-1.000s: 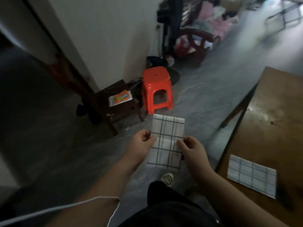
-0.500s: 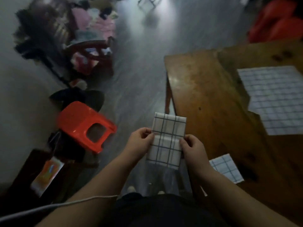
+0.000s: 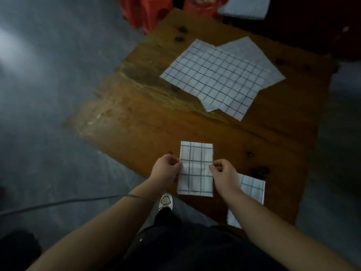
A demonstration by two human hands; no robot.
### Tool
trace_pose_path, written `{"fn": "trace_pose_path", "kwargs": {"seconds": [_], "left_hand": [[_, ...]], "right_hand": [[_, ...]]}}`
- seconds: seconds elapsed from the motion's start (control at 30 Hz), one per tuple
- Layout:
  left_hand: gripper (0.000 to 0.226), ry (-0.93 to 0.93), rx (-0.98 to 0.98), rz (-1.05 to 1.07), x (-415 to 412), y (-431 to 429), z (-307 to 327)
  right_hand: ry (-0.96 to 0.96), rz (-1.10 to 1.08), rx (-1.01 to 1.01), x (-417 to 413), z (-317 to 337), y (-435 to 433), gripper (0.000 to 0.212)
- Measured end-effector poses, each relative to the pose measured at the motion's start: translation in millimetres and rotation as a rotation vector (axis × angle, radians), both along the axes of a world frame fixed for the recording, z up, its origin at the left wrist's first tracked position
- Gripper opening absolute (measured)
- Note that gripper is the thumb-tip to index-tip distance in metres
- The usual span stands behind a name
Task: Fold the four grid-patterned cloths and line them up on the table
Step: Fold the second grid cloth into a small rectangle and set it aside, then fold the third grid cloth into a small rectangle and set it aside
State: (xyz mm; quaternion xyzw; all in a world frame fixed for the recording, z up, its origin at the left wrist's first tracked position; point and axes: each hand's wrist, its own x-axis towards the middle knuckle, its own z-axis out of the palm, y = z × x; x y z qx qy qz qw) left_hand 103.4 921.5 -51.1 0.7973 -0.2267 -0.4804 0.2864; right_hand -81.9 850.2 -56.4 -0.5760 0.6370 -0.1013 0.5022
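Observation:
I hold a folded white cloth with a dark grid (image 3: pixel 196 169) upright over the near edge of the wooden table (image 3: pixel 156 118). My left hand (image 3: pixel 166 169) pinches its left edge and my right hand (image 3: pixel 224 173) pinches its right edge. Another folded grid cloth (image 3: pixel 252 188) lies flat on the table's near right corner, partly hidden by my right forearm. Two unfolded grid cloths lie overlapped at the far side: the upper one (image 3: pixel 213 79) covers most of the lower one (image 3: pixel 259 55).
Red plastic stools (image 3: pixel 140 12) stand beyond the table's far edge. A pale folded item (image 3: pixel 246 6) lies on a dark surface at the top right. Grey floor surrounds the table; my shoe (image 3: pixel 165 201) shows below the held cloth. A thin cable crosses my left forearm.
The view has swung right from the floor and stools onto the table. Both hands keep the folded cloth held between them; it now hangs over the table's near edge.

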Motion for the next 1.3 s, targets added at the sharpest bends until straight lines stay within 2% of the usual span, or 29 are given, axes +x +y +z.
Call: {"fn": "trace_pose_path", "kwargs": {"seconds": [0.2,0.33,0.47,0.53,0.6,0.73,0.83,1.03,1.3], "left_hand": [[0.007,-0.103,0.120,-0.400,27.2,-36.5,-25.9],[0.014,-0.038,0.185,-0.409,23.9,-36.0,-39.7],[0.023,-0.111,0.140,-0.488,25.8,-32.5,-34.2],[0.019,-0.209,0.130,-0.576,30.2,-32.8,-28.1],[0.014,-0.387,0.106,-0.775,33.2,-37.1,-14.7],[0.030,-0.632,0.014,-1.172,13.6,-48.1,13.8],[0.044,-0.719,-0.094,-1.285,-24.0,-56.2,32.6],[0.062,-0.712,-0.251,-1.343,-133.2,-55.3,51.7],[0.063,-0.684,-0.457,-1.439,-384.7,-38.3,67.3]], "right_hand": [[0.152,-0.164,0.093,21.5,-23.1,-1.8,0.017],[0.217,-0.160,0.139,22.7,-34.0,4.9,0.022],[0.259,-0.122,0.145,23.9,-32.6,9.5,0.025],[0.293,-0.107,0.133,22.5,-30.4,14.1,0.027],[0.330,-0.102,0.121,15.7,-19.7,18.5,0.030],[0.412,-0.044,0.027,-22.3,13.3,31.0,0.038],[0.539,0.001,-0.076,-65.0,37.7,39.3,0.045],[0.696,-0.009,-0.259,-171.4,68.6,62.4,0.050],[0.704,-0.096,-0.327,-390.3,85.1,109.3,0.061]]}}
